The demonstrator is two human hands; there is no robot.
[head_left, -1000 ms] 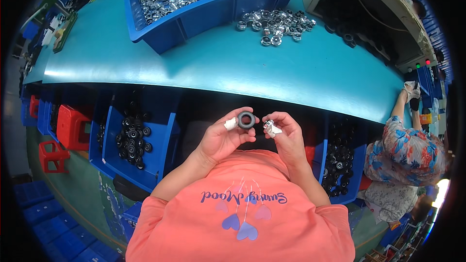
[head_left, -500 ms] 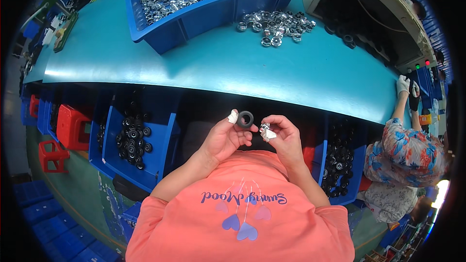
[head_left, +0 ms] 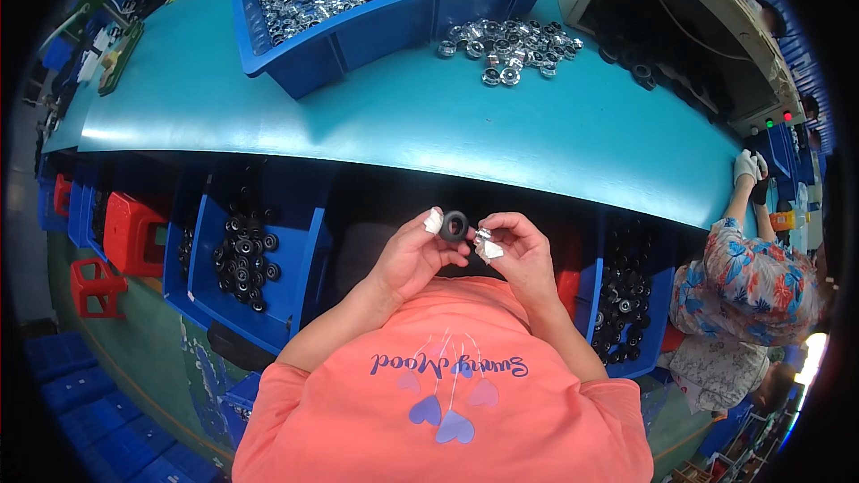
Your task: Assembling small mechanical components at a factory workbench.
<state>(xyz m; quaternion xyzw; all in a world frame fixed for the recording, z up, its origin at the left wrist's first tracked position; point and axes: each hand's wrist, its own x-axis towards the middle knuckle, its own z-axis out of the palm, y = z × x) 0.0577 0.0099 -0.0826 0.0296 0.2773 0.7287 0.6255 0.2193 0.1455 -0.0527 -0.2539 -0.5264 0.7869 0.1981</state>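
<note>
Just in front of my chest, below the table's near edge, my left hand (head_left: 410,255) grips a small black rubber tyre (head_left: 447,232) between thumb and fingers. The tyre stands tilted, with its hole partly facing me. Close on its right, my right hand (head_left: 526,255) pinches a small shiny wheel hub (head_left: 481,235), mostly covered by the fingers. White wrapping covers both thumb tips. A narrow gap appears between the hub and the tyre.
On the turquoise table (head_left: 376,125) stands a blue bin (head_left: 385,40) of clear, shiny hubs, with loose hubs (head_left: 510,45) beside it. Blue crates (head_left: 291,295) of black wheels flank me. Black tyres (head_left: 644,76) lie by a beige machine. A co-worker (head_left: 752,277) works at right.
The tyre in my left hand has turned slightly and shifted a little right. My right hand with the hub has moved slightly left, closer to it.
</note>
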